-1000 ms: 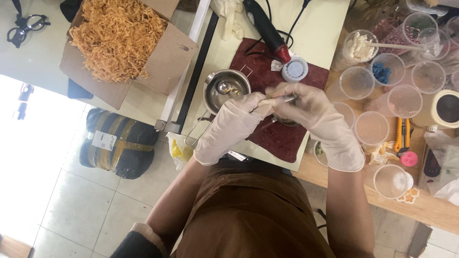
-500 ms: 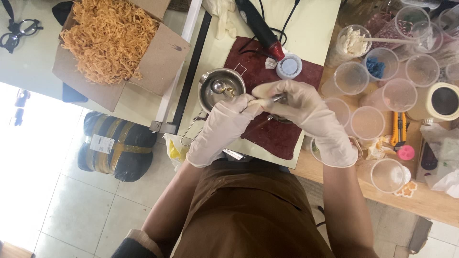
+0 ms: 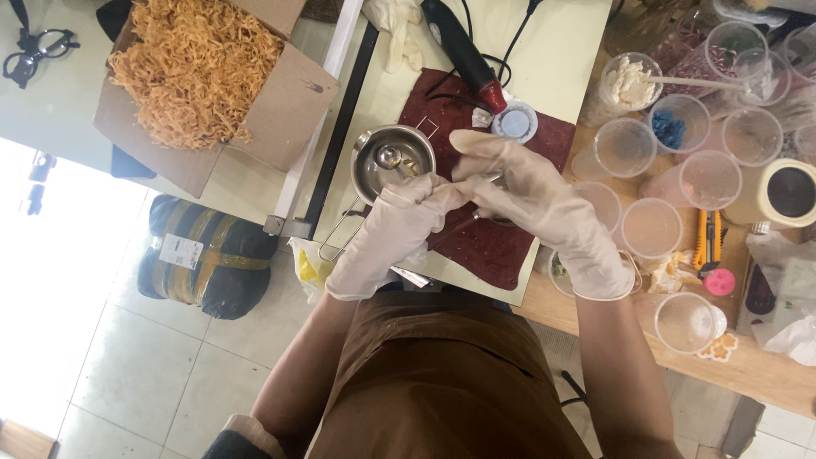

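Note:
Both my hands wear pale gloves and meet over a dark red mat [image 3: 497,246]. My left hand [image 3: 387,238] has its fingertips pinched on a small pale piece where the hands touch. My right hand [image 3: 535,200] grips a thin metal tool [image 3: 491,179], with its forefinger stretched out above. Just beyond my left hand stands a small steel pot [image 3: 374,166] with a wire handle and a metal spoon [image 3: 389,156] inside. A thin dark stick [image 3: 452,231] lies under the hands. What lies beneath my right palm is hidden.
A black and red heat gun [image 3: 463,53] and a small round white-lidded tub [image 3: 515,121] lie at the mat's far edge. Several clear plastic cups [image 3: 650,228], a tape roll [image 3: 789,192] and a yellow cutter [image 3: 704,238] crowd the right. A cardboard box of orange shreds [image 3: 200,64] stands at left.
My hands have stayed joined over the mat. My right hand's fingers have spread and lifted a little toward the far side, and the view has shifted slightly.

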